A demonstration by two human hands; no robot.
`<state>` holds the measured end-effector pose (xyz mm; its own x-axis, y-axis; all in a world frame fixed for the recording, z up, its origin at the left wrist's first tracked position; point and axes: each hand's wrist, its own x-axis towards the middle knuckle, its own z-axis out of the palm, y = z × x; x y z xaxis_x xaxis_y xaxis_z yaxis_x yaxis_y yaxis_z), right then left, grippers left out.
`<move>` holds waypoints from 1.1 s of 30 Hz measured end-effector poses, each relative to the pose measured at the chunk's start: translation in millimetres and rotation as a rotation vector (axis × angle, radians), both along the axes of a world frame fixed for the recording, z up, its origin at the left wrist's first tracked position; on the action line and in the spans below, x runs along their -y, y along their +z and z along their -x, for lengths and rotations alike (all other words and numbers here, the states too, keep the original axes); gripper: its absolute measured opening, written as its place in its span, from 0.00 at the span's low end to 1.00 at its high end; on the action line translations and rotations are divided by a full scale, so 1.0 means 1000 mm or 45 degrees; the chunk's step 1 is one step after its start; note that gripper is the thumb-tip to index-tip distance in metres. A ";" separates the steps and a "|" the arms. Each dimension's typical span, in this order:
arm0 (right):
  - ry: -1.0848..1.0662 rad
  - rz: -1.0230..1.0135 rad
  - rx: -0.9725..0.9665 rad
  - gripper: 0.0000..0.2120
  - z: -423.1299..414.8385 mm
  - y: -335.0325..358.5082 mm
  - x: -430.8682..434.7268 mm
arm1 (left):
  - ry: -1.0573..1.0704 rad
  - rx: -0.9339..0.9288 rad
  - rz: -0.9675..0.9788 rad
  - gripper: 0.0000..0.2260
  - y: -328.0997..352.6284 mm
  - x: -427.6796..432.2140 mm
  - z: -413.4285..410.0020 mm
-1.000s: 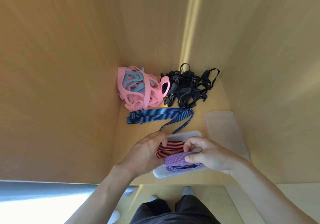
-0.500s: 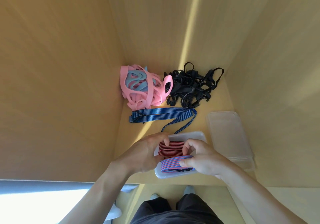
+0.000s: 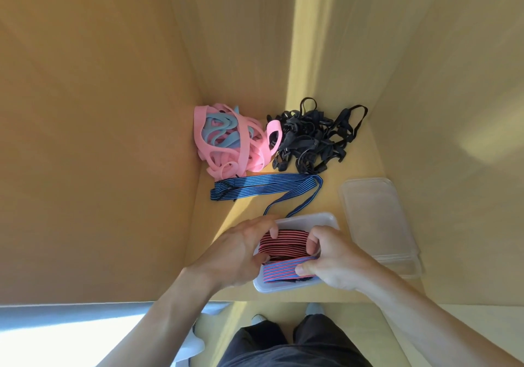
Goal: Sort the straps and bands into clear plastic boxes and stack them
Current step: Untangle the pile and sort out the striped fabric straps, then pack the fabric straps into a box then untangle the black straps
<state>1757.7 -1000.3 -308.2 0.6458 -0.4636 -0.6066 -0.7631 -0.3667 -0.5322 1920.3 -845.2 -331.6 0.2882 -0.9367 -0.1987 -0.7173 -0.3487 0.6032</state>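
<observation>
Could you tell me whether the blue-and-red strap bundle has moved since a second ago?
Yes. The blue-and-red strap bundle, pinched by the right hand, has gone down into the clear box, beside the red-and-black bundle; earlier it was above the box's near rim.

bright warm light | sunlit streak on back wall | wide-angle edge distortion

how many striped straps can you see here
3: a red-black striped strap and a blue-red striped strap in the clear box, plus a blue striped strap loose on the shelf. More may be hidden.
</observation>
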 end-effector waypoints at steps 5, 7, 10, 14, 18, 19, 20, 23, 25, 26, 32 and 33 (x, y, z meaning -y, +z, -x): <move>0.084 0.087 -0.040 0.19 -0.007 0.004 -0.002 | 0.005 0.051 0.000 0.22 -0.003 0.003 0.000; 0.114 0.115 -0.072 0.20 -0.008 0.009 -0.001 | 0.012 0.050 -0.016 0.22 -0.001 0.003 0.002; 0.144 0.099 -0.100 0.18 -0.008 0.018 0.000 | 0.031 -0.005 -0.023 0.19 0.003 0.002 0.004; 0.152 0.080 -0.093 0.16 -0.005 0.028 0.000 | 0.113 -0.115 0.021 0.15 0.008 0.003 0.016; 0.230 0.115 -0.071 0.13 -0.003 0.035 0.004 | 0.128 -0.069 0.148 0.15 0.009 0.004 0.026; 0.246 0.122 -0.056 0.12 -0.003 0.037 0.007 | 0.135 -0.062 0.154 0.15 0.009 0.003 0.027; 0.249 0.129 -0.028 0.13 -0.004 0.040 0.011 | 0.151 -0.064 0.157 0.15 0.009 0.002 0.027; 0.175 0.095 0.131 0.13 -0.009 0.046 0.028 | 0.245 -0.145 0.167 0.11 0.014 -0.002 0.022; 0.106 0.060 0.243 0.11 -0.016 0.048 0.040 | 0.333 -0.199 0.194 0.07 0.016 -0.004 0.014; 0.080 0.053 0.285 0.11 -0.020 0.048 0.044 | 0.383 -0.211 0.204 0.05 0.015 -0.005 0.008; 0.046 0.041 0.378 0.08 -0.038 0.038 0.059 | 1.081 -0.249 0.195 0.08 -0.001 0.000 -0.034; 0.045 0.037 0.380 0.08 -0.039 0.035 0.060 | 1.189 -0.224 0.202 0.08 -0.005 0.003 -0.042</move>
<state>1797.1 -1060.3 -272.9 0.8095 -0.4522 -0.3745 -0.5613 -0.4087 -0.7197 1962.0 -848.0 -336.4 0.9092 -0.3647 -0.2010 -0.0869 -0.6381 0.7650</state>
